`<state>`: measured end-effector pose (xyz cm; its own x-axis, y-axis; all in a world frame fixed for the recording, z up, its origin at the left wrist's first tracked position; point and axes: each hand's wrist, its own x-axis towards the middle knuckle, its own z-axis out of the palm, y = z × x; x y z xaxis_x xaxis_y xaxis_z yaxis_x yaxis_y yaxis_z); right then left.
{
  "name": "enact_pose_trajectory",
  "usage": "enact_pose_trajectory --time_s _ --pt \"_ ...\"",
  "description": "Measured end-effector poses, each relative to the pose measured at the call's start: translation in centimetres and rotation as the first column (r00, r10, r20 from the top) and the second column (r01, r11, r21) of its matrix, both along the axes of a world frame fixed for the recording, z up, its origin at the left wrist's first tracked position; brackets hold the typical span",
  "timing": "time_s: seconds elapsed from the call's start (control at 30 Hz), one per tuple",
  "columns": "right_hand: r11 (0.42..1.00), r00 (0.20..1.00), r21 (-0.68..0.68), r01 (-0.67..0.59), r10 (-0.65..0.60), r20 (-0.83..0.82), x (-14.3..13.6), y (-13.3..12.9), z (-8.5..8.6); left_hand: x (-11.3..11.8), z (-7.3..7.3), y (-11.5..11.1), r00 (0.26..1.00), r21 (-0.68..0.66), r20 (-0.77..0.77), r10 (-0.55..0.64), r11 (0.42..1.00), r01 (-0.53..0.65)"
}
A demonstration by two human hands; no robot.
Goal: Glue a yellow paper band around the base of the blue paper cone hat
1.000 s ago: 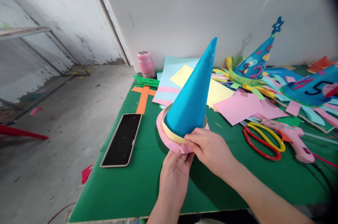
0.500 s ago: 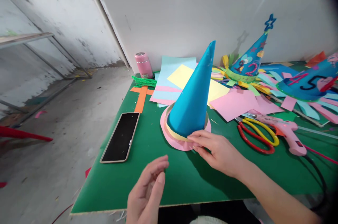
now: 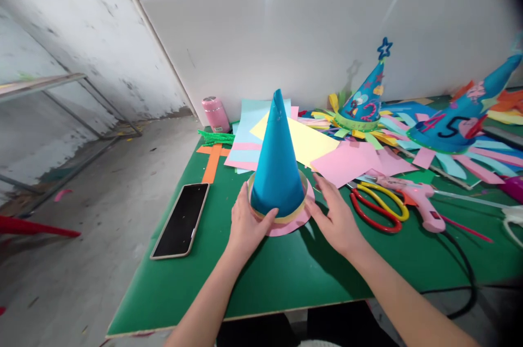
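Observation:
A plain blue paper cone [image 3: 278,167] stands upright on the green table [image 3: 261,287]. Round its base runs a pale yellow band with a pink brim [image 3: 292,226] below it. My left hand [image 3: 249,224] grips the left side of the brim and band, its thumb across the front. On the right side, my right hand [image 3: 333,216] is at the brim's edge with thumb and fingers apart; it does not close on the paper.
A phone [image 3: 180,220] lies at the left, near a pink bottle [image 3: 216,114]. Coloured paper sheets [image 3: 343,162] are behind the cone. Scissors [image 3: 378,208], a pink glue gun [image 3: 423,200] with its black cable, and two decorated hats [image 3: 363,99] are to the right.
My left hand has risen from the front of the table onto the left of the brim. My right hand has moved from the brim's front to its right side. The cone looks more upright.

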<state>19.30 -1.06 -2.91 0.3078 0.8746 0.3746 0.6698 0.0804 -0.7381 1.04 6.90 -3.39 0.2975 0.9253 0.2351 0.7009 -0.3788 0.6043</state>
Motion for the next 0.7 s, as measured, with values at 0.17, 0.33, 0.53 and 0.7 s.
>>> enact_pose_trajectory --time_s 0.17,0.33,0.53,0.7 --pt "0.999 1.0 -0.043 -0.014 0.014 0.002 -0.2 2.0 -1.8 -0.1 -0.7 0.1 1.0 -0.033 0.007 -0.02 0.999 0.02" --pt "0.996 0.998 -0.058 -0.062 0.063 0.008 -0.1 1.9 -2.0 -0.3 -0.7 0.1 0.999 -0.054 -0.001 -0.034 0.998 0.034" --pt "0.995 0.997 -0.059 -0.076 0.076 -0.001 -0.3 1.8 -1.6 -0.4 -0.7 0.0 0.999 -0.078 -0.014 -0.031 0.997 0.03" --pt "0.999 0.999 -0.034 -0.037 0.037 -0.004 -0.2 1.3 -1.7 -0.4 -0.5 0.0 0.999 -0.078 -0.02 -0.037 0.996 0.035"
